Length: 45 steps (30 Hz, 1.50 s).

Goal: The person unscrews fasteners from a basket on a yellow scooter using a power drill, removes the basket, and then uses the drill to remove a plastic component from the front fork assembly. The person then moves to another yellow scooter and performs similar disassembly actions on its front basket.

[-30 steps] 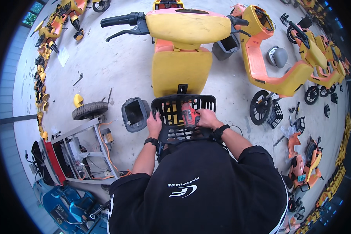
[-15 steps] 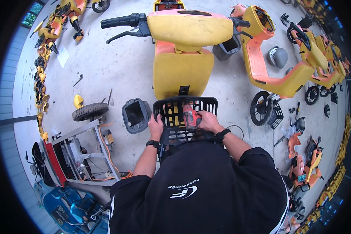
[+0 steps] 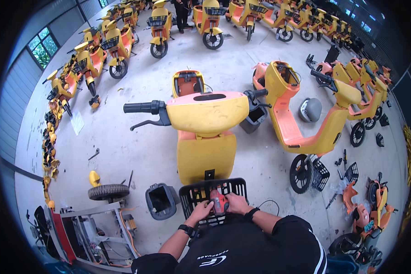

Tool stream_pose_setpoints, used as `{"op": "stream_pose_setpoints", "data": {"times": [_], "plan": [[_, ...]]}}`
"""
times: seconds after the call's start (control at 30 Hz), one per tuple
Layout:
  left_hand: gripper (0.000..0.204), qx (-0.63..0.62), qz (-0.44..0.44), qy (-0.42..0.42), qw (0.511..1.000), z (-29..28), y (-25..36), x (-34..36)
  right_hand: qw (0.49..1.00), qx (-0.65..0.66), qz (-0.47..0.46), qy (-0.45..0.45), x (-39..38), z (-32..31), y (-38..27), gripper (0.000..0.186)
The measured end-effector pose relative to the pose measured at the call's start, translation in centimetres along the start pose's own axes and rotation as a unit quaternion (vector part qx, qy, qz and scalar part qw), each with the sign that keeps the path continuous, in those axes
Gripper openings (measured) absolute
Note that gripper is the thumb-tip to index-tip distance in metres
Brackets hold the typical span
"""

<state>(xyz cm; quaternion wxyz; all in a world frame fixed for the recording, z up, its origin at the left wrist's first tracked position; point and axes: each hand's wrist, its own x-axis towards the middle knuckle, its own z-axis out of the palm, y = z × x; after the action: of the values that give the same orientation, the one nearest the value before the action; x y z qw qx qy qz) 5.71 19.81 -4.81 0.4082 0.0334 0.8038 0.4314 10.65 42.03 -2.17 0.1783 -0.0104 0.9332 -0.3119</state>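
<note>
At lower left, a tyre [image 3: 108, 192] is lying near a grey container [image 3: 171, 197]. At lower centre, the left hand [image 3: 201, 211] is touching a red power tool [image 3: 219, 202] over a black basket [image 3: 187, 194], its grip unclear; the right hand [image 3: 237, 203] is holding the tool. At right, a yellow-and-pink scooter [image 3: 322, 135] is standing.

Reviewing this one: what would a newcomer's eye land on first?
The big yellow scooter in the centre stands out first. Next is the red power tool in the right hand, at the black basket, lower centre. Parked yellow scooters curve across the top.
</note>
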Motion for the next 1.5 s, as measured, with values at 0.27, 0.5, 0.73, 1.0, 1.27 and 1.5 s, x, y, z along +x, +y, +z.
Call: {"op": "stream_pose_setpoints", "data": {"times": [0.27, 0.5, 0.73, 1.0, 1.27, 1.5], "plan": [[0.057, -0.218, -0.12, 0.006, 0.969, 1.7, 1.6, 3.8, 0.996, -0.025, 0.032, -0.082, 0.8, -0.4, -0.6, 0.052], [0.046, -0.214, -0.12, 0.005, 0.97, 0.9, 5.2, 5.0, 0.999, 0.013, 0.01, -0.049, 2.2, -2.7, 0.3, 0.042], [0.054, -0.12, -0.091, 0.041, 0.988, 0.9, 5.3, 3.8, 0.998, 0.01, 0.033, -0.047, 1.4, -1.4, -0.3, 0.035], [0.05, -0.186, -0.133, -0.013, 0.973, -0.2, 6.9, 2.1, 0.999, -0.019, 0.015, -0.038, 0.9, -1.4, -0.6, 0.039], [0.045, -0.295, -0.148, -0.065, 0.942, -1.1, 7.2, 2.3, 0.997, -0.059, -0.011, -0.055, 1.9, -2.7, -0.9, 0.031], [0.039, -0.356, -0.135, -0.076, 0.922, 0.0, 5.1, 2.3, 0.995, -0.09, -0.031, -0.024, 1.7, -2.2, -0.3, 0.031]]}}
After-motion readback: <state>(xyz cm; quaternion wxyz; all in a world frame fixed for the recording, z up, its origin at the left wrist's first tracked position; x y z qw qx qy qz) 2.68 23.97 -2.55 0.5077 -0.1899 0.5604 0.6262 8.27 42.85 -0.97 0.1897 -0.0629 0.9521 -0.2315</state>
